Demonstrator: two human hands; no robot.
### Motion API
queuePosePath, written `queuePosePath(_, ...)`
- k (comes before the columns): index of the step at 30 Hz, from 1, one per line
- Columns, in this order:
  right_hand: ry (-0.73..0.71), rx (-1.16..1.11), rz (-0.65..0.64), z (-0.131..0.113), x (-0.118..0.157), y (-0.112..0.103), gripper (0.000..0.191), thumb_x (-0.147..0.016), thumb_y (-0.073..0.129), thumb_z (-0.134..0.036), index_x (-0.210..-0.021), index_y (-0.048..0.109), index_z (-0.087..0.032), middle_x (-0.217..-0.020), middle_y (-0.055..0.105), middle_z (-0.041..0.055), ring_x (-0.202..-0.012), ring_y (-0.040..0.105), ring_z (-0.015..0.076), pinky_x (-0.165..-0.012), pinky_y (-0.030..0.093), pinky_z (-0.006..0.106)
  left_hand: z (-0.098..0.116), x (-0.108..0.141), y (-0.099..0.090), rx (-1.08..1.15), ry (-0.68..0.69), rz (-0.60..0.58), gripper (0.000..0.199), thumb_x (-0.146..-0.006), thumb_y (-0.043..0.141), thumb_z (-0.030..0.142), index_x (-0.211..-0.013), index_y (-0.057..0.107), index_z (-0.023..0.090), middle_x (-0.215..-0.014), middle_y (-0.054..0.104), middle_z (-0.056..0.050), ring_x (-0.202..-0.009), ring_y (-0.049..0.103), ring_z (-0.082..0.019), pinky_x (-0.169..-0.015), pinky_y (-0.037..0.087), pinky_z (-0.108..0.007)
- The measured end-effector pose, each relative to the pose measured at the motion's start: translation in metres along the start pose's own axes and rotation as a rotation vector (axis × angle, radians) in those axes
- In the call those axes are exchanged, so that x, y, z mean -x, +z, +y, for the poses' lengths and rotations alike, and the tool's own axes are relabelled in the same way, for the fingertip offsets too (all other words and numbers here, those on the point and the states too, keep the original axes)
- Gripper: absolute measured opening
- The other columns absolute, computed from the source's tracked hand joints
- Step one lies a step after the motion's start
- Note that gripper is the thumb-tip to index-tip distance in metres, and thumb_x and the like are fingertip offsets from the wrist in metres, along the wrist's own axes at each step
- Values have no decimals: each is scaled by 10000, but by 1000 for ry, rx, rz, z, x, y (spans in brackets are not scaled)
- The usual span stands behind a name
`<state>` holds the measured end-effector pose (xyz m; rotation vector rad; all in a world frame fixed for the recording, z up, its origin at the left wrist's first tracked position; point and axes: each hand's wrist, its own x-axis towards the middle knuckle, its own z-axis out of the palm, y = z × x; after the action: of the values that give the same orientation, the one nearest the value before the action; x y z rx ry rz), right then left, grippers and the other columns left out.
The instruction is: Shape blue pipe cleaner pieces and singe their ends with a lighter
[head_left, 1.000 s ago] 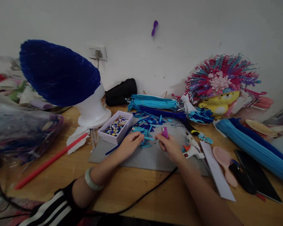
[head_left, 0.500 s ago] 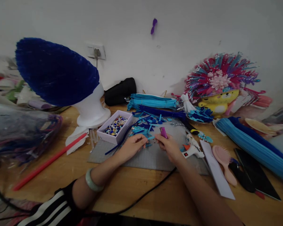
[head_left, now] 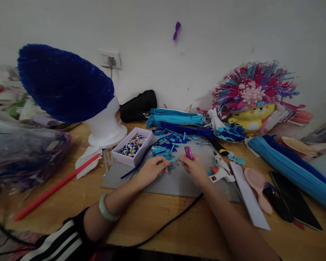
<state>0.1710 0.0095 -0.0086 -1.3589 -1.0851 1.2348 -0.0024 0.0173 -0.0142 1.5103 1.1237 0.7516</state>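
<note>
A short light-blue fuzzy strip [head_left: 174, 159] spans the gap between the two hands, over a flat grey mat [head_left: 174, 187]; the left hand [head_left: 153, 169] seems to pinch its left end with thumb and forefinger; the right hand [head_left: 195, 168] is curled round a glossy purple lighter [head_left: 188, 152], its fingertips at the strip's other end, though I cannot tell whether they grip it; since a second ago the left fingers have shifted rightward, bringing both hands closer on the piece; loose blue cuttings [head_left: 173, 139] lie just beyond; a lilac bead box [head_left: 123, 158] limits the left, a white glue gun [head_left: 222, 174] the right; mat surface shows between the wrists; a black cable [head_left: 176, 220] crosses in front.
</note>
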Motion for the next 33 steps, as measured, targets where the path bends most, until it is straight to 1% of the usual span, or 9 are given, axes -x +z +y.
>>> queuePosePath(5,14,-47,-25,2,0,1,358,-566,733,-493,-594,523,-204,-429,396,-80,-385,262,56,-408,147,239,1,1,0,-21,28,47,283,-818,525,403,-622,553,201,-540,525,37,-459,392,-110,-483,302,-249)
queuePosePath(10,119,-268,-70,-4,1,-1,360,-745,595,-573,-741,505,-224,-416,290,-126,-329,172,57,-381,106,217,2,1,0,72,89,104,284,-816,517,439,-690,579,192,-575,529,40,-472,405,-109,-496,315,-251)
queuePosePath(15,143,-359,-26,-6,4,1,362,-750,635,-547,-832,514,-216,-481,401,-103,-351,275,55,-374,154,173,3,2,-1,108,108,138,352,-799,530,528,-728,587,188,-561,510,47,-461,390,-107,-483,312,-256)
queuePosePath(19,212,-381,-42,-8,7,4,403,-773,639,-577,-940,522,-230,-537,445,-97,-360,292,56,-359,113,154,4,2,-1,112,115,159,406,-793,516,587,-717,577,193,-541,486,54,-454,376,-106,-477,311,-258)
queuePosePath(21,278,-361,-99,-9,8,4,414,-832,559,-624,-917,535,-219,-516,415,-97,-348,236,47,-355,81,156,5,3,-1,103,119,164,410,-797,513,592,-721,576,193,-539,481,56,-458,379,-107,-485,319,-260)
queuePosePath(23,368,-314,-161,-10,8,4,482,-897,423,-659,-815,538,-198,-472,352,-97,-338,177,41,-351,64,162,7,4,-1,88,126,167,404,-800,518,587,-721,573,194,-544,481,55,-469,386,-109,-498,331,-261)
queuePosePath(26,481,-233,-208,-8,6,4,591,-936,279,-673,-627,446,-198,-416,256,-99,-326,125,39,-342,65,172,9,5,-1,79,127,173,407,-795,523,599,-714,562,202,-550,476,55,-483,390,-113,-507,339,-260)
queuePosePath(29,502,-191,-212,-6,5,5,613,-936,257,-669,-542,356,-210,-385,210,-98,-322,105,41,-337,64,174,8,6,-1,69,120,168,404,-802,517,600,-707,550,208,-558,475,52,-488,388,-116,-513,343,-261)
queuePosePath(33,501,-180,-192,-8,5,5,612,-952,210,-601,-481,301,-221,-366,174,-92,-322,85,47,-326,59,168,5,8,0,31,135,139,372,-831,496,534,-640,509,215,-558,466,46,-505,394,-118,-536,352,-261)
